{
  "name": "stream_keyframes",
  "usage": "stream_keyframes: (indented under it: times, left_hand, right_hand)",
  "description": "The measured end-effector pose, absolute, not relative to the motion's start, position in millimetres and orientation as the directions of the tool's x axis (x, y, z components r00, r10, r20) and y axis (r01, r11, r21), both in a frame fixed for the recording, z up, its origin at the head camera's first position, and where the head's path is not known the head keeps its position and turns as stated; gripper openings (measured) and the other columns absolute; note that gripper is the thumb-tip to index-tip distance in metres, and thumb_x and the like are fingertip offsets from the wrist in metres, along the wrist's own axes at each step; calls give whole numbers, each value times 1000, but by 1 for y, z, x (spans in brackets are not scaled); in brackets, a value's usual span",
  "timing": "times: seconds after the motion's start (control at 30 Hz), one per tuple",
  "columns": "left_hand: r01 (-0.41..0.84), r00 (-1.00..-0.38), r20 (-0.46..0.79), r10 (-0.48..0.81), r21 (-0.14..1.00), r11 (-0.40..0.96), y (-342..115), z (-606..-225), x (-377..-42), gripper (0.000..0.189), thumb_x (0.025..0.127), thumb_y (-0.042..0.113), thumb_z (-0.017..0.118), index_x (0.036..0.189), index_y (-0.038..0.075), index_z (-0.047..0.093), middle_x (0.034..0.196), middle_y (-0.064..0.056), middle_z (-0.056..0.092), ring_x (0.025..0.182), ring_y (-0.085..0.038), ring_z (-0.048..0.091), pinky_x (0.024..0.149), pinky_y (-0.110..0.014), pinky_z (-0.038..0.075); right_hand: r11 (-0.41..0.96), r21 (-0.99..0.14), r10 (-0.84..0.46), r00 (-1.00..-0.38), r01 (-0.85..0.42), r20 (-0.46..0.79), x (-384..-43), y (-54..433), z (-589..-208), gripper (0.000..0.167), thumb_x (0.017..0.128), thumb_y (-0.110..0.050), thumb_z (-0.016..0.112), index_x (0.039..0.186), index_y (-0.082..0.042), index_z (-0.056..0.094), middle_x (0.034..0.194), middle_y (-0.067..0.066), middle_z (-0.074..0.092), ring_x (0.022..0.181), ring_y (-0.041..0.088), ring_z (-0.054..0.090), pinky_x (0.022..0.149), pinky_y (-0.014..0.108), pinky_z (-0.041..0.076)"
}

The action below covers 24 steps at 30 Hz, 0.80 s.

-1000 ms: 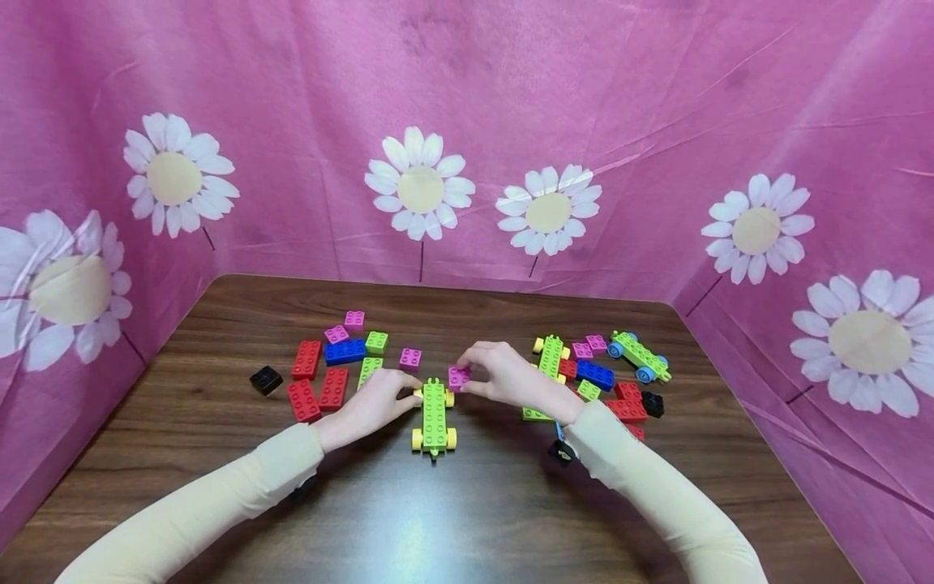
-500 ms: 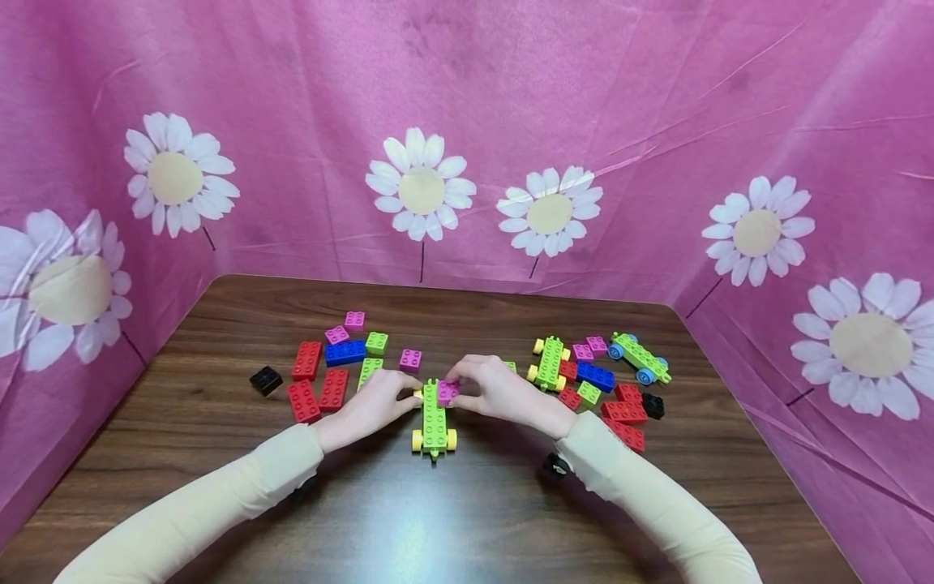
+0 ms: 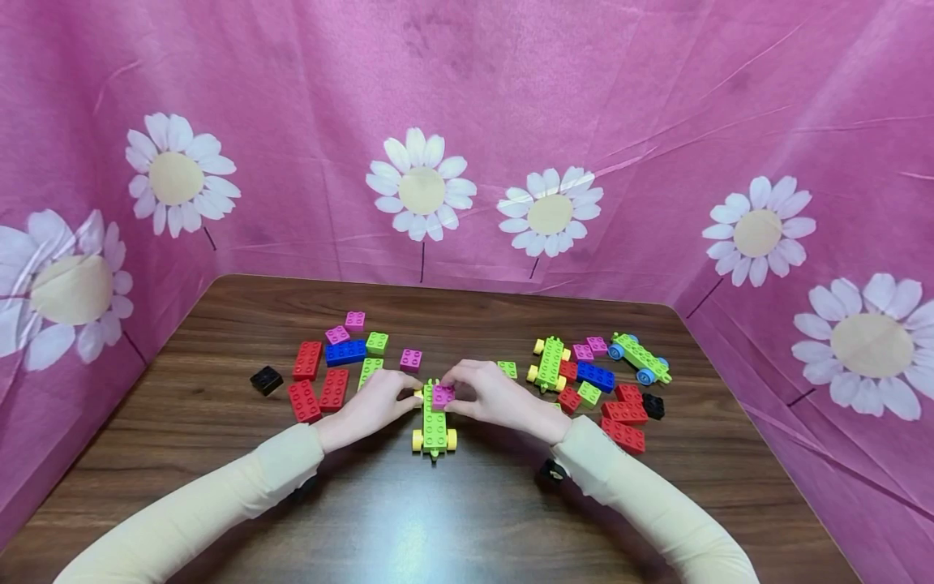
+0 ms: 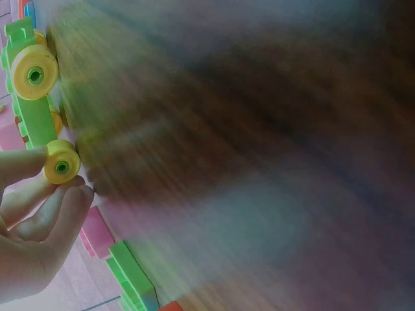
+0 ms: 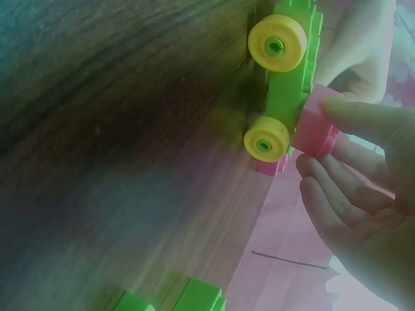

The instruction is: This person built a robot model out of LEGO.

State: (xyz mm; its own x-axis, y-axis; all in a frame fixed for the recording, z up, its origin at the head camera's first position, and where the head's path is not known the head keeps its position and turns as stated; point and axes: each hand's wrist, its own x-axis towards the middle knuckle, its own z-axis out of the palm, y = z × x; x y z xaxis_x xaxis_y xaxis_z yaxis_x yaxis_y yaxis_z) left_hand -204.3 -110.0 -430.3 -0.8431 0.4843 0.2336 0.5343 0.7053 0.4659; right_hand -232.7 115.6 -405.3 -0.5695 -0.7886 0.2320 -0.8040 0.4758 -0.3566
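Observation:
A lime green toy car base (image 3: 434, 430) with yellow wheels stands on the table in front of me. Its far left wheel (image 4: 61, 163) is pinched between the thumb and fingers of my left hand (image 3: 374, 405). My right hand (image 3: 498, 397) holds a pink building brick (image 3: 442, 397) by its sides, over the far end of the base. In the right wrist view, this pink brick (image 5: 313, 126) is tilted against the studs, and I cannot tell whether it is pressed on. The base's far left wheel is mostly covered by my left fingers in the head view.
Left of my hands lie red bricks (image 3: 334, 389), a blue brick (image 3: 345, 352), pink and green ones, and a black piece (image 3: 266, 380). To the right are another yellow-wheeled base (image 3: 550, 362), a blue-wheeled base (image 3: 640, 358) and several bricks. Behind hangs a pink flowered cloth (image 3: 467, 81).
My right hand has carried the pink brick leftward, from beside the car base to above its far end. My left hand has stayed at the wheel.

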Motion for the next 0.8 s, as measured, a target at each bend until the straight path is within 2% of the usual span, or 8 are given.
stream_keyframes:
  times: [0.17,0.8]
  left_hand:
    - [534,-843,230,486,467,705,-110,-430,-204,19,89,12,72,102,-1,76,99,-13,77,94,-25,73,82,-38,59]
    - [520,-850,212,482,481,706,-110,-428,-204,19,90,12,72,103,-1,76,100,-13,77,94,-24,73,82,-38,59]
  right_hand:
    - [446,-371,-799,-549,-814,243,-234,115,-409,26,88,-24,76,109,-8,72,101,3,72,89,14,68,78,22,56]
    - [450,-356,-796,-548,-819,256,-233,112,-411,26,88,-22,76,109,-6,72,101,4,72,86,13,67,75,19,55]
